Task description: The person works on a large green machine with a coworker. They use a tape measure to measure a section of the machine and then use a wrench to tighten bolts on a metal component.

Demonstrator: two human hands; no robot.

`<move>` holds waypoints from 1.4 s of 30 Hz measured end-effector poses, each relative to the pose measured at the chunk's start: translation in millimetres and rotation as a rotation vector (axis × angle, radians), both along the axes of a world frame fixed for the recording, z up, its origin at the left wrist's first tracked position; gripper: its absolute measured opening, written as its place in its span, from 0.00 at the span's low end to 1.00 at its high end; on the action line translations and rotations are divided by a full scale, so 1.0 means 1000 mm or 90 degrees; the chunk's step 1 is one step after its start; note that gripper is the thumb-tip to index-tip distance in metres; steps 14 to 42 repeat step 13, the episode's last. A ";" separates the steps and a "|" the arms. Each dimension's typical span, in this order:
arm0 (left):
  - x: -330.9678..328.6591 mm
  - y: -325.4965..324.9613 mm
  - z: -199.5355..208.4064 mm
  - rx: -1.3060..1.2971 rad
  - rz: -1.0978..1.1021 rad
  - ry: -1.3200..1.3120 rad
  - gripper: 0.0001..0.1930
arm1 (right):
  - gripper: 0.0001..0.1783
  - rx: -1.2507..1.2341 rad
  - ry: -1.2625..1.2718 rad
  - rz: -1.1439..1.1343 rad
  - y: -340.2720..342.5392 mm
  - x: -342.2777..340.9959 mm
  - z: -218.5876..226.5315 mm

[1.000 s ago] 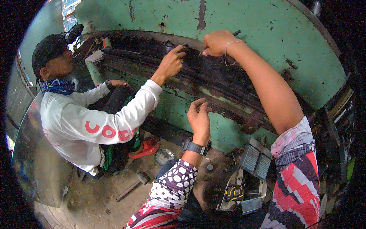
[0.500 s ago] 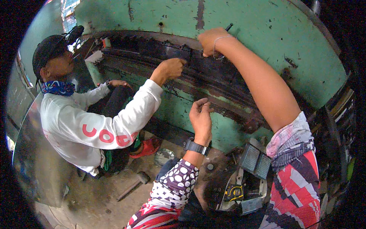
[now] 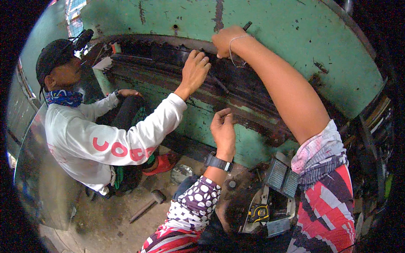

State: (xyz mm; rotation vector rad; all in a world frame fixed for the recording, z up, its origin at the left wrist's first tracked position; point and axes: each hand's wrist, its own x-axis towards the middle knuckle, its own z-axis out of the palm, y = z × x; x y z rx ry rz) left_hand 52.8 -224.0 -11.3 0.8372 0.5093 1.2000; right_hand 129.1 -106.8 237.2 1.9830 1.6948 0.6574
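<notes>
My right hand (image 3: 230, 41) is closed around a dark rod (image 3: 247, 26), whose end sticks out behind the fist. This hand rests at the upper edge of a dark, rusty slot (image 3: 158, 52) in a green metal panel (image 3: 270, 25). Lower down, my left hand (image 3: 223, 131) hangs in front of the rusty ledge (image 3: 253, 120) with its fingers curled toward the thumb. Whether anything small is pinched there I cannot make out. Left of my right hand, a co-worker's hand (image 3: 196, 71) reaches with bent fingers into the slot.
The co-worker (image 3: 93, 130) in a white sleeve crouches at the left. A hammer (image 3: 147, 205) and a round tin (image 3: 182, 173) are on the floor. By my right forearm are a tape measure (image 3: 258, 213) and a grey ridged case (image 3: 282, 178). A thin dark bar (image 3: 220, 84) slants across the slot.
The co-worker's hand has moved up and slightly right, its fingers now at the slot's upper part. My right hand has shifted slightly left and up; my left hand has hardly moved.
</notes>
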 end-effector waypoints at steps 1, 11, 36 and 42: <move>0.002 -0.001 0.002 0.000 -0.004 0.012 0.10 | 0.20 -0.003 -0.016 0.000 0.003 0.000 0.003; -0.005 0.003 0.009 0.007 0.011 0.020 0.11 | 0.25 0.275 -0.172 0.380 -0.062 0.064 -0.019; -0.007 0.006 0.005 0.020 -0.004 0.049 0.12 | 0.24 0.263 -0.182 0.331 -0.060 0.069 -0.015; -0.007 0.006 0.005 0.020 -0.004 0.049 0.12 | 0.24 0.263 -0.182 0.331 -0.060 0.069 -0.015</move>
